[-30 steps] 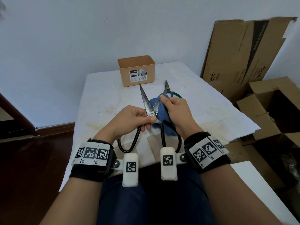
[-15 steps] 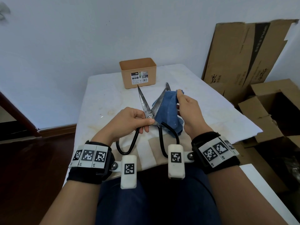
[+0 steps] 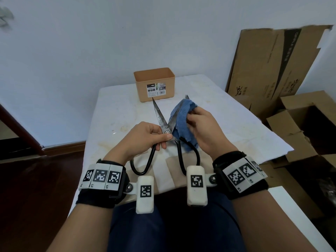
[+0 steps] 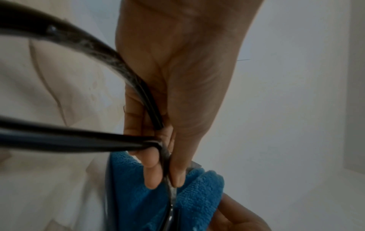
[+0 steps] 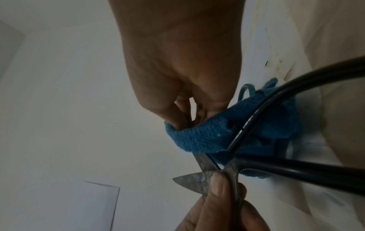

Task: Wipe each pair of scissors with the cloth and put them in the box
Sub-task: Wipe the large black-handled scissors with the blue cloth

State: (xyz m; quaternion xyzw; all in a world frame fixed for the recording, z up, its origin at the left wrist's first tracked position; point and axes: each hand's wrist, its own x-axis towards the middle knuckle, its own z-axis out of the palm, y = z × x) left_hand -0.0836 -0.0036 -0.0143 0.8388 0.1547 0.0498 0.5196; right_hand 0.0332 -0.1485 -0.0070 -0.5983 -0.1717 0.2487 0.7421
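A large pair of scissors (image 3: 160, 117) with black loop handles and open steel blades is held above the white table (image 3: 116, 113). My left hand (image 3: 164, 138) pinches it at the pivot, thumb and finger on either side (image 4: 166, 179). My right hand (image 3: 190, 121) grips a blue cloth (image 3: 181, 120) folded around the right blade; the cloth (image 5: 197, 137) hides most of that blade. The tan box (image 3: 154, 84) stands at the table's far end. Behind the cloth lies a second pair of scissors (image 3: 187, 96), only its tip showing, its teal handle (image 5: 245, 90) seen in the right wrist view.
Flattened cardboard (image 3: 272, 66) leans on the wall at the right, with open cardboard boxes (image 3: 309, 124) on the floor beside the table. A dark wooden floor (image 3: 36, 179) lies to the left. A white surface (image 3: 294, 215) is at my lower right.
My right hand has slid the cloth up the right blade, away from the pivot. The left hand has kept its pinch at the pivot, and the scissors have stayed open.
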